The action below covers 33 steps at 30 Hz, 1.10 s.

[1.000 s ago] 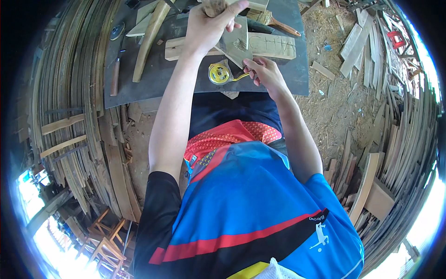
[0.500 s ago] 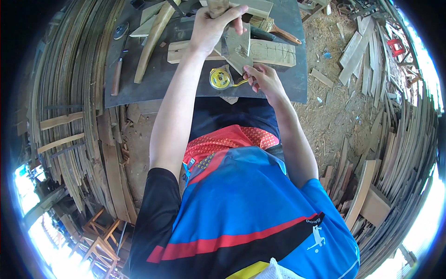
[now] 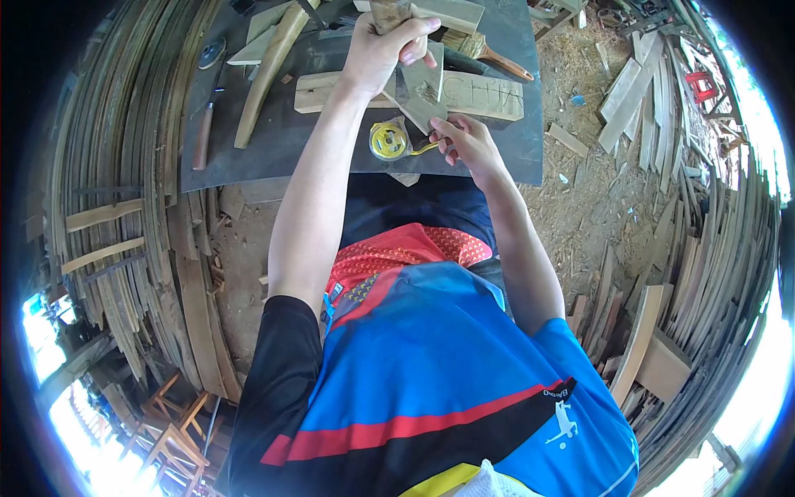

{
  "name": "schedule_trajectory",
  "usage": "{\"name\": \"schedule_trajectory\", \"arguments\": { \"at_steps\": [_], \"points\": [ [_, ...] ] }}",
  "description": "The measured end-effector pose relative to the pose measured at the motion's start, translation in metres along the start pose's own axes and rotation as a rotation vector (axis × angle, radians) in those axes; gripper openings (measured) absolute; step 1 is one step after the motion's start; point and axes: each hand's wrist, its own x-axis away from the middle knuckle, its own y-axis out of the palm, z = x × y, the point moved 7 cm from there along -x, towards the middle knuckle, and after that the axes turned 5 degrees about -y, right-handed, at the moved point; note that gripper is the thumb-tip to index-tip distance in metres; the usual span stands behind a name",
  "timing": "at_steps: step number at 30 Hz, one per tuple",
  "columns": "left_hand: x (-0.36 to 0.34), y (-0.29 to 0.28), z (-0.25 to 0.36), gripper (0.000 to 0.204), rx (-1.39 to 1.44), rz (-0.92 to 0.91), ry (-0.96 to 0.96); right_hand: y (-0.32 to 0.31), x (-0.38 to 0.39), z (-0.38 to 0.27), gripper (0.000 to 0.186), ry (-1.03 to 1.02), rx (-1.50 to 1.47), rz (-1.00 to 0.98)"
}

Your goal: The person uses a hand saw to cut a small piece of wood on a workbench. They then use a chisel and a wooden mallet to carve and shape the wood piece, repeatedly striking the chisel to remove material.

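Observation:
My left hand [image 3: 377, 54] is closed around a brown wooden piece [image 3: 389, 13] at the far edge of the view; its far end is cut off. Just below, my right hand [image 3: 466, 142] pinches the near end of a small flat wood piece [image 3: 424, 101], which is angled across a pale board [image 3: 489, 96] with dark lines marked on it. A yellow round tape measure [image 3: 387, 140] lies by my right hand, with a yellow strip reaching toward the fingers. What the strip is fixed to, I cannot see.
On the dark table [image 3: 331, 157] lie a wooden-handled brush [image 3: 507, 65], a long curved wooden piece [image 3: 273, 74], a slim tool with a brown handle [image 3: 203, 137] and a toothed saw blade [image 3: 311, 13]. Stacked planks [image 3: 124, 149] stand left, more wood strips [image 3: 720, 248] right.
The view has shifted slightly, so everything sits a little further left. Both hands keep nearly the same places and grips.

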Motion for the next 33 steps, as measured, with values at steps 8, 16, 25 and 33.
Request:
{"name": "schedule_trajectory", "arguments": {
  "at_steps": [8,16,25,33],
  "points": [
    [0.0032,-0.0022,0.0009,0.020,-0.018,0.042,-0.011,0.0006,-0.0017,0.0033,0.029,0.001,0.004,-0.018],
    [0.0017,-0.0031,-0.0026,0.015,0.023,0.034,-0.032,0.0022,-0.0006,-0.0008,0.028,-0.008,-0.028,-0.004],
    [0.0033,-0.0004,0.0007,0.016,0.009,0.019,-0.018,0.0014,0.0007,-0.0017,0.026,-0.004,-0.024,0.010],
    [0.0060,-0.0080,-0.0032,0.019,0.018,0.077,-0.019,0.0017,0.0007,-0.0024,0.027,-0.010,-0.025,0.003]
  ]
}}
